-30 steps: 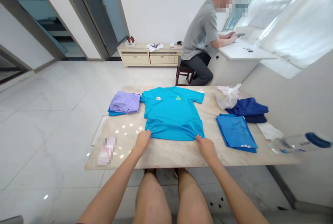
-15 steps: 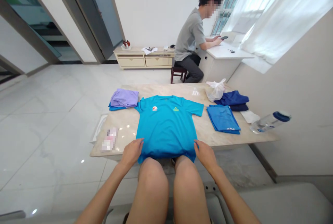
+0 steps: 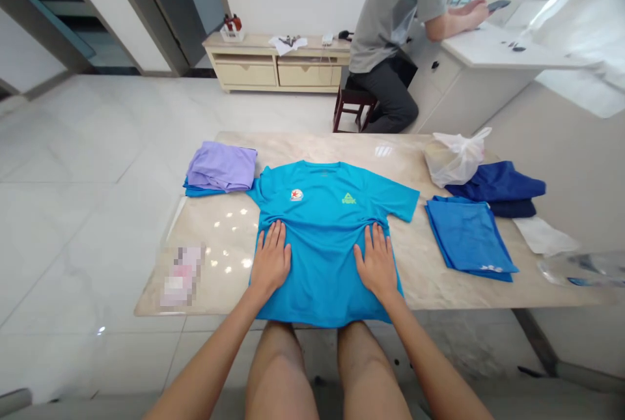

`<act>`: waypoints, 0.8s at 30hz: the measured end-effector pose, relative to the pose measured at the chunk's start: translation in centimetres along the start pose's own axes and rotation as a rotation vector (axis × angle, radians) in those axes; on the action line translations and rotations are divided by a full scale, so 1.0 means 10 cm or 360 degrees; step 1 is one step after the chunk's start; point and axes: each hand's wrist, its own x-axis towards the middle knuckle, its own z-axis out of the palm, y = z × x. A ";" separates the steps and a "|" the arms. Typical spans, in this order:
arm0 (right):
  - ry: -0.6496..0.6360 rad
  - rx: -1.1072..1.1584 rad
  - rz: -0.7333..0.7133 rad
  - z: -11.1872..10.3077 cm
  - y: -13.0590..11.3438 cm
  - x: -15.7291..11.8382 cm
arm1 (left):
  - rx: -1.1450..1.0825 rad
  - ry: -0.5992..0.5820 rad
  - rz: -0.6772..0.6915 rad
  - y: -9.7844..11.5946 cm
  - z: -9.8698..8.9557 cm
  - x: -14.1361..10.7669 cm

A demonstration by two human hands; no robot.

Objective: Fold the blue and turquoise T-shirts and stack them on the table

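So we had this bright blue T-shirt (image 3: 322, 257) spread front-up on the stone-look surface (image 3: 454, 293), right under both hands, its hem hanging over the near edge by our knees. Our left grip (image 3: 272, 260) and right grip (image 3: 375, 264) were wide, palms down with fingers out flat, pressing on the fabric rather than pinching any. It bunched into little ridges just past the fingertips.

Looked light, thin and really floppy to us, maybe a bit slippery, nothing fragile. We'd take it by the side edges just outside each grip, or the hem corners nearer us, since grabbing the middle would probably just wrinkle it.

Beyond and outside the left grip sat a folded purple garment (image 3: 222, 166) on something blue. Out past the right grip were a folded blue garment (image 3: 471, 238), then a plastic bag (image 3: 454, 159) and dark blue clothing (image 3: 512, 184) farther off. Well beyond both grips, a person (image 3: 390, 23) sat holding a phone (image 3: 499, 6).
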 end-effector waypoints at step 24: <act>-0.0409 0.0566 0.0298 -0.68 0.36 -0.98 | 0.0135 -0.0627 -0.0031 -0.30 -0.98 -0.96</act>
